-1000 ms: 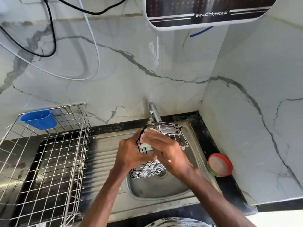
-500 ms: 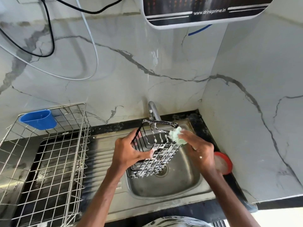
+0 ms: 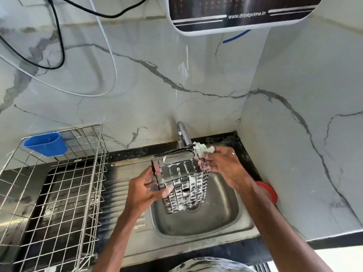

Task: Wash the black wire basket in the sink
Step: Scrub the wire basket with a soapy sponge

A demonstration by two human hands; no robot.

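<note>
Basket [image 3: 182, 183], black wire, gripped in left hand [image 3: 143, 191] over sink [image 3: 216, 220], right hand [image 3: 222, 163] pinching green scrubber [image 3: 202, 151]

Bare forearms [image 3: 117, 232], suds on left grip [image 3: 143, 191], grey-and-white patterned garment [image 3: 212, 265] below

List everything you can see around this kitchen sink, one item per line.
black wire basket: one, black with white suds, held over the sink
scrub pad: one, pale green, at the basket's top right corner
sink: one, steel, set in the counter
counter: one, black, around the sink
tap: one, steel, behind the basin
dish rack: one, steel wire, left of the sink
cup: one, blue, hung on the rack's back
round container: one, red-rimmed, right of the sink
water purifier: one, black and white, on the wall
cables: two, black and white, upper left wall
left hand: grips the basket's left side
right hand: holds the scrub pad
</note>
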